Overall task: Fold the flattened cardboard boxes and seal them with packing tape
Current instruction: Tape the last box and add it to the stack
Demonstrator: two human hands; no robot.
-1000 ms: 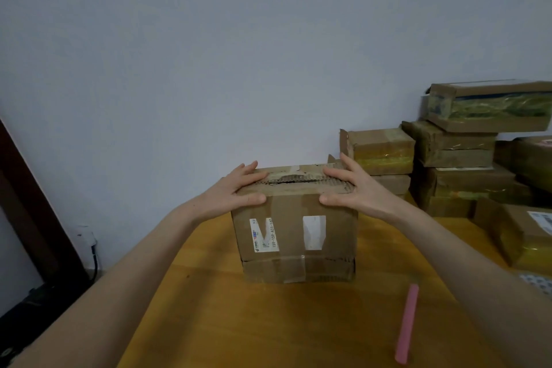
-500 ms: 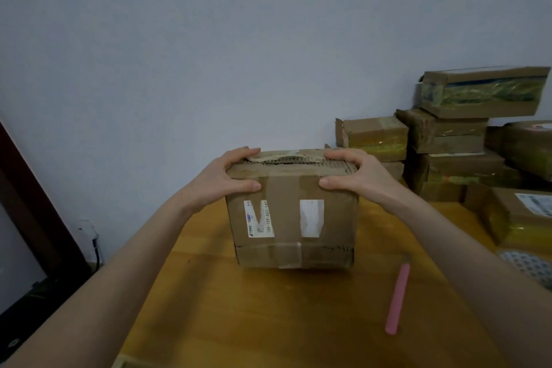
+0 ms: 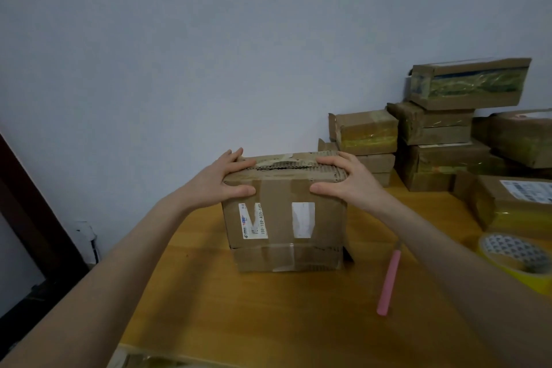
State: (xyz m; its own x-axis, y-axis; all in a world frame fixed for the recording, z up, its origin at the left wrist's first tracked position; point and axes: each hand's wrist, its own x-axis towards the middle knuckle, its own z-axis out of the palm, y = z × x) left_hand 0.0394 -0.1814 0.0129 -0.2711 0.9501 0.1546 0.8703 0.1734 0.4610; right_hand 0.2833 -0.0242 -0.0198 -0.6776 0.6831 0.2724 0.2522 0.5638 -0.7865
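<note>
A worn brown cardboard box (image 3: 283, 251) stands upright in the middle of the wooden table (image 3: 239, 314), with white label scraps on its front and its top flaps folded down. My left hand (image 3: 222, 181) grips the top left corner, fingers over the flaps and thumb on the front. My right hand (image 3: 348, 179) grips the top right corner the same way. A roll of yellow packing tape (image 3: 519, 260) lies at the right edge of the table.
A pink cutter (image 3: 388, 284) lies on the table right of the box. Several taped boxes (image 3: 436, 134) are stacked at the back right against the pale wall. A dark door frame (image 3: 33, 218) stands at the left. Flat cardboard (image 3: 140, 360) shows at the table's near edge.
Both hands keep pressing the flaps at the box's top corners. The view has tilted downward, so the tape roll has come into sight at the right.
</note>
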